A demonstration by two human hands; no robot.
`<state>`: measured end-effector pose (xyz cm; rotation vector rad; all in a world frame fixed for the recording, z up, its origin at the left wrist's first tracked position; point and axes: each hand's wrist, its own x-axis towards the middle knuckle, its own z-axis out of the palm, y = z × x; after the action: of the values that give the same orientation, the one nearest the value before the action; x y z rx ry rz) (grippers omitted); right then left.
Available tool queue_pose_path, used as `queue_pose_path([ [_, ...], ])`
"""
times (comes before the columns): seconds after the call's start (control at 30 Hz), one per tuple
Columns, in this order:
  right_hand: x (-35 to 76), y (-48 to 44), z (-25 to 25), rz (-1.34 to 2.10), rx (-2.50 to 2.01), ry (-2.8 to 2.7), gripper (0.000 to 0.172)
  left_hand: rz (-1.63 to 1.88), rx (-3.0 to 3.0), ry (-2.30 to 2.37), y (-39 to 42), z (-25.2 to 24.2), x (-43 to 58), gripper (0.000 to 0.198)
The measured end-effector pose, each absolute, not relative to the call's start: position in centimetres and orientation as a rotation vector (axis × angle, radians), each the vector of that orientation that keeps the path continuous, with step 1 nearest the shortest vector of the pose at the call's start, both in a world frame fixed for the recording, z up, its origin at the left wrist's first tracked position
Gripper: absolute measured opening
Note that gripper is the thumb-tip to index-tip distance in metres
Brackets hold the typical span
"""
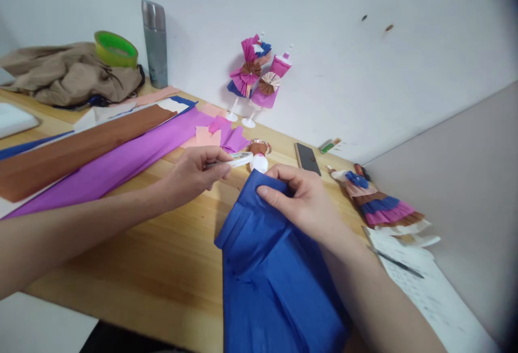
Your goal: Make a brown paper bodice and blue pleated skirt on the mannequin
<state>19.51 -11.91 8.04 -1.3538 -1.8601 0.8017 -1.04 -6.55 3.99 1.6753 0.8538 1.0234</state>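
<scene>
A large sheet of blue crepe paper (275, 283) hangs down over the near table edge, its top end folded. My right hand (301, 196) pinches that folded end between thumb and fingers. Just left of it, my left hand (202, 169) closes on a thin, flat white roll of tape (242, 159), seen nearly edge-on. The tape sits a little above the paper and apart from it. Behind both hands stands a small brown-topped figure with a round white base (259, 163), partly hidden.
Brown (93, 145) and purple strips (117, 172) lie on the left. At the back are two dressed miniature stands (265, 80), a flask (156, 45), a green tape roll (117, 48) and brown cloth (60, 72). On the right are a phone (307, 158), a layered paper dress (380, 202) and written sheets (424, 283).
</scene>
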Motion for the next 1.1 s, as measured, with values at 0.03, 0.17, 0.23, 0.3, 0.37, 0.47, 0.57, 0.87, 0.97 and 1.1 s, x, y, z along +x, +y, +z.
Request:
queue_pose_path([
  [0.03, 19.6, -11.8, 7.9, 0.842, -1.353, -1.84, 0.019, 1.026, 1.679, 0.846, -6.6, 4.0, -1.1, 0.015],
  [0.17, 20.1, -11.2, 7.6, 0.929, -1.353, -1.759, 0.021, 1.008, 1.688, 0.834, -6.7, 4.0, -1.0, 0.015],
  [0.23, 20.1, -11.2, 7.5, 0.949, -1.354, -1.743, 0.021, 1.004, 1.687, 0.85, -6.7, 3.8, -0.9, 0.015],
  [0.3, 19.8, -11.3, 7.6, 0.975, -1.353, -1.752, 0.02, 1.002, 1.7, 0.869, -6.7, 3.8, -0.9, 0.014],
  [0.37, 19.5, -11.5, 7.6, 1.005, -1.344, -1.774, 0.019, 0.996, 1.716, 0.867, -6.7, 3.8, -0.9, 0.014],
  [0.47, 19.0, -11.7, 7.5, 1.03, -1.325, -1.8, 0.019, 0.976, 1.705, 0.824, -6.8, 4.0, -0.8, 0.015],
  [0.57, 18.8, -11.7, 7.2, 1.02, -1.297, -1.819, 0.016, 0.939, 1.672, 0.758, -7.1, 4.3, -0.8, 0.02],
  [0.87, 18.5, -11.9, 6.9, 0.901, -1.267, -1.949, 0.014, 0.829, 1.542, 0.788, -7.5, 3.0, -0.3, 0.027],
  [0.97, 18.5, -12.1, 6.9, 0.836, -1.321, -1.98, 0.016, 0.859, 1.592, 0.787, -7.5, 2.7, -0.2, 0.025],
  [1.1, 18.7, -12.2, 7.3, 0.778, -1.358, -1.989, 0.015, 0.927, 1.707, 0.794, -7.7, 2.9, -0.3, 0.019],
])
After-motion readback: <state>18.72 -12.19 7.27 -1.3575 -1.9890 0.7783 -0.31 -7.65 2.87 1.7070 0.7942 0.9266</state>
